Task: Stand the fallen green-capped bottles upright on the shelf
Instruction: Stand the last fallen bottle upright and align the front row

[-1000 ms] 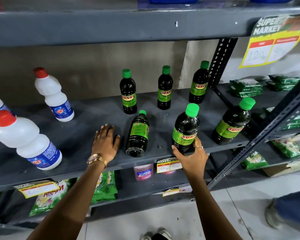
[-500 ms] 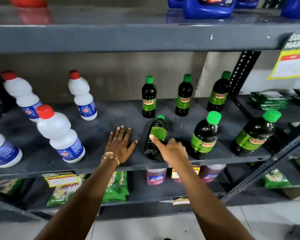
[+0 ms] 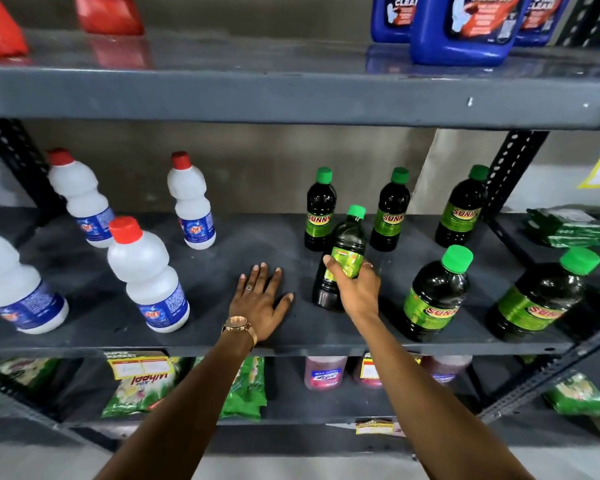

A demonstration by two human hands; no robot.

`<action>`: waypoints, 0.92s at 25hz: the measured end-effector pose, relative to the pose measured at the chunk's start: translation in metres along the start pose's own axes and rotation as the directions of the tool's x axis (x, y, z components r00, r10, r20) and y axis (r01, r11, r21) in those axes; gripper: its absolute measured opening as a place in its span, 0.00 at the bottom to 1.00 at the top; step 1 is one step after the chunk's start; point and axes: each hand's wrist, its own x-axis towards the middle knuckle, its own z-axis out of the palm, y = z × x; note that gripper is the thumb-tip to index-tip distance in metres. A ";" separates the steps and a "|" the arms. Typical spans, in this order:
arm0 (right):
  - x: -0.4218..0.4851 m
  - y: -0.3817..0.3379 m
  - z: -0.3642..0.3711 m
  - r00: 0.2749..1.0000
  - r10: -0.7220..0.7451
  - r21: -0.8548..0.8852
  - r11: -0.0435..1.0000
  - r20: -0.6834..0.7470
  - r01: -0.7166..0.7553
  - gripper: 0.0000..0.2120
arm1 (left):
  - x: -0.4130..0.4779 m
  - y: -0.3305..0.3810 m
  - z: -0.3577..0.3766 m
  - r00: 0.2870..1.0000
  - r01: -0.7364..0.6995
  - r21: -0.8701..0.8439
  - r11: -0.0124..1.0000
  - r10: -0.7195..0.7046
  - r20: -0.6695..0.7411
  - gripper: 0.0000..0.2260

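left hand lies flat and spread on the shelf near its front edge, holding nothing; it serves as a brace

right hand is wrapped round the label band of the tilted bottle, thumb on the left side, fingers on the right. the bottle base rests on the shelf toward the front, cap leaning away toward the back; it is not yet upright

handling, judged: the bottle is rigid plastic, dark liquid near full, so moderately heavy with weight low. the glossy label may slip; grip at the mid-body band, not the cap. pivot on the base edge until the base sits flat

to the right, two large bottles stand near the front. behind, three small bottles stand in a row; the tilted bottle's cap lies between the first two, so the rising neck could knock them

white bottles stand at left, well apart
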 end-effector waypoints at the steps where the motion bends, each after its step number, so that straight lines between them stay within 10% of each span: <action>1: 0.000 0.000 0.003 0.998 -0.063 0.039 0.997 -0.024 0.064 0.22 | 0.000 0.000 0.000 1.000 -0.001 -0.003 1.000 0.001 0.000 0.28; 8: 0.000 0.020 0.017 0.972 -0.234 0.059 0.971 0.028 0.232 0.44 | 0.003 -0.005 0.004 1.000 -0.010 -0.012 1.000 0.010 0.006 0.29; 23: -0.006 0.022 0.020 0.996 -0.088 -0.113 0.990 -0.025 0.084 0.48 | 0.003 -0.006 0.005 1.000 -0.008 -0.028 1.000 0.008 -0.009 0.30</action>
